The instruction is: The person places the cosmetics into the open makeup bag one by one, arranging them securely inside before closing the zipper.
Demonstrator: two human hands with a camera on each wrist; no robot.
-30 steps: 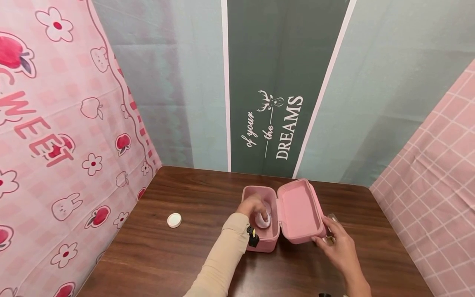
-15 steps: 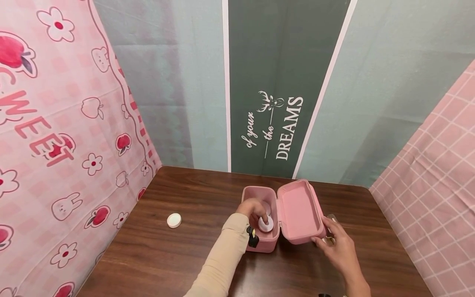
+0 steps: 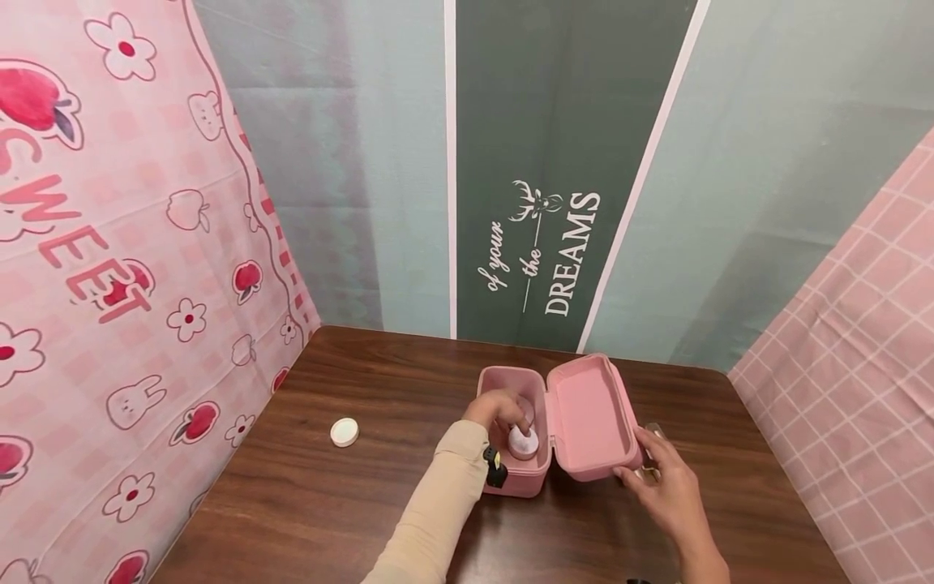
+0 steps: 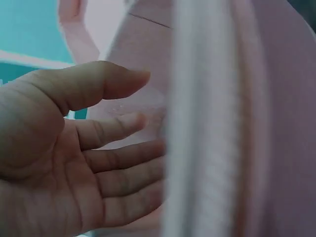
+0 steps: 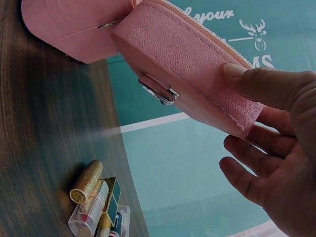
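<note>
A pink zip-up cosmetic case (image 3: 520, 485) stands on the wooden table, its lid (image 3: 591, 418) swung over to the right. My left hand (image 3: 502, 407) reaches down inside the case. Under its fingertips lies a small round white thing (image 3: 522, 444), partly hidden by the fingers. In the left wrist view the left hand's fingers (image 4: 123, 177) are nearly straight, the thumb apart from them, beside the blurred zip edge (image 4: 207, 123). My right hand (image 3: 671, 487) holds the lid's outer corner, thumb on its side wall and fingers beneath, as the right wrist view shows.
A round white cap (image 3: 344, 432) lies on the table to the left. Several lipstick tubes (image 5: 94, 197) lie together on the table beyond the lid, mostly hidden by the right hand in the head view. Fabric backdrops (image 3: 387, 162) enclose the table.
The round white thing has shifted slightly toward the front right of the case, and the left fingers have lifted a little off it. The right hand keeps holding the lid in place.
</note>
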